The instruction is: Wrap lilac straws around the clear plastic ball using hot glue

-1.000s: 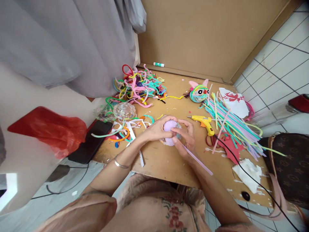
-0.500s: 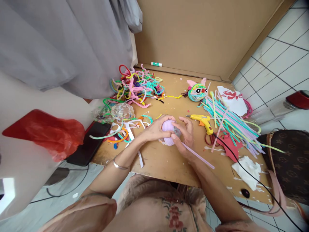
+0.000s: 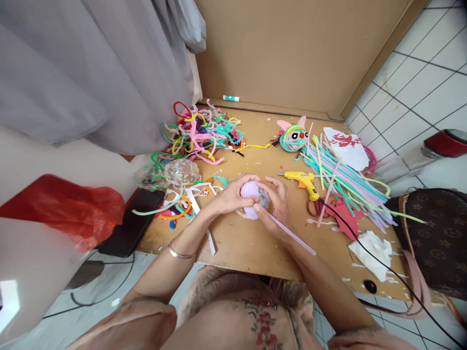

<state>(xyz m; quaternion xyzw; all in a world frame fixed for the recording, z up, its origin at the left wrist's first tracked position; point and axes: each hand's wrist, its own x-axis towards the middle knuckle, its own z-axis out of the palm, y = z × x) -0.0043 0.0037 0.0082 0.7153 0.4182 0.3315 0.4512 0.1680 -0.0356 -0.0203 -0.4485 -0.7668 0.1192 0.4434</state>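
Observation:
Between my hands is a clear ball, partly wrapped in rows of a lilac pipe cleaner. My left hand grips the ball from the left, thumb across the lilac rows. On the other side, my right hand has its thumb pressed near the edge of the wrapping and its fingers curved around the ball's far side. The pipe cleaner's loose end slants down to the right over my right wrist. Part of the ball is hidden by my fingers.
Right of my hands lie a yellow hot glue gun, red scissors and straight pipe cleaners. A decorated ball with pink ears stands behind. Tangled pipe cleaners, another clear ball and a black phone are leftward.
The whole view has shifted slightly. My hands keep hold of the wrapped ball, which is turned a little so more of its clear right side shows.

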